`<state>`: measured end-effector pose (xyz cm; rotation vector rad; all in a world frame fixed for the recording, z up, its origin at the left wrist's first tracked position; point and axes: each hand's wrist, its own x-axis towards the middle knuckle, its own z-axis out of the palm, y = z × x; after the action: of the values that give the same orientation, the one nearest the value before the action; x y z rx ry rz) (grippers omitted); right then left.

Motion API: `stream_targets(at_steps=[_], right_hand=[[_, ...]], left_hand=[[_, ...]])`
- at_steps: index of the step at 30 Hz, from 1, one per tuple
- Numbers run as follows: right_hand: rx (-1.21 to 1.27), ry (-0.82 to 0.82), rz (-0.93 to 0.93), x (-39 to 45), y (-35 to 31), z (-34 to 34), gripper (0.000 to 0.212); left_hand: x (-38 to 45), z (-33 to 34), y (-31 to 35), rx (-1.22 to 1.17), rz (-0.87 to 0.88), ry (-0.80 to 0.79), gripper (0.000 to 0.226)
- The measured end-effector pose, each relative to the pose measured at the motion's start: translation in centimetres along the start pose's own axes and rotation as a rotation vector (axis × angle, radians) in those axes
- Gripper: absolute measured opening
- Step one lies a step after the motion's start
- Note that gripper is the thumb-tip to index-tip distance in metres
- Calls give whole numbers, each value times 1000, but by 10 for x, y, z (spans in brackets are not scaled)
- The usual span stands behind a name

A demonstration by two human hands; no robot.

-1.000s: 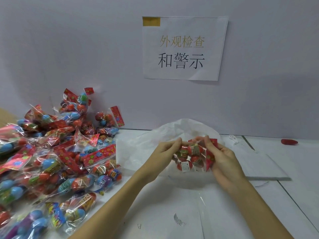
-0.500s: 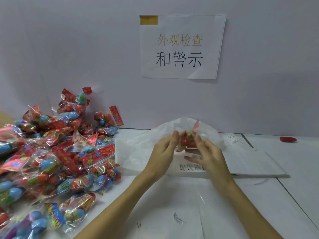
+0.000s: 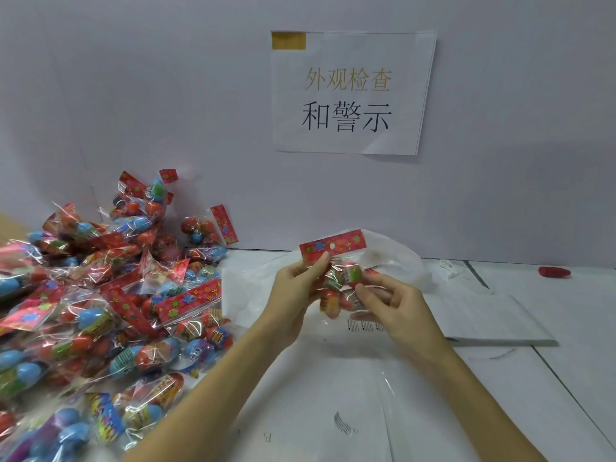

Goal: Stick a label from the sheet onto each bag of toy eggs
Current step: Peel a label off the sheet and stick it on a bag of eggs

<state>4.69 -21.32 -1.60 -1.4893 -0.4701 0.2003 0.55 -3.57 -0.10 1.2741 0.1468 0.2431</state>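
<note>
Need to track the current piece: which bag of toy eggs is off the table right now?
The bag with its red header card uppermost, held between left hand and right hand in front of the wall; the other bags lie piled at left.

Both forearms reach forward, raised off table. Left hand [image 3: 295, 281] pinches bag [image 3: 336, 281] near its top; right hand [image 3: 396, 306], fingers curled, grips its lower side.

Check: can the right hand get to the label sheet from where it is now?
Probably yes, once it lets go. The right hand is pinching the bag of toy eggs, which the left hand also holds. The label sheet lies flat just beyond it, nothing between.
</note>
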Motion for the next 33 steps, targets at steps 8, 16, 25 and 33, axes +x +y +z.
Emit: stream_targets(at_steps=[8,16,25,33], right_hand=[[26,-55,82,-1,-8,-2,40],[297,201,62,6,-7,-18,36],[358,410,179,8,-4,-13,43],[174,178,119,-1,-6,6,30]], left_hand=[[-4,5,-3,229,151,12,41],[-5,7,-5,252,115,-171,29],[-2,8,-9,189,214,151,21],[-10,20,-19,381,411,-48,43]])
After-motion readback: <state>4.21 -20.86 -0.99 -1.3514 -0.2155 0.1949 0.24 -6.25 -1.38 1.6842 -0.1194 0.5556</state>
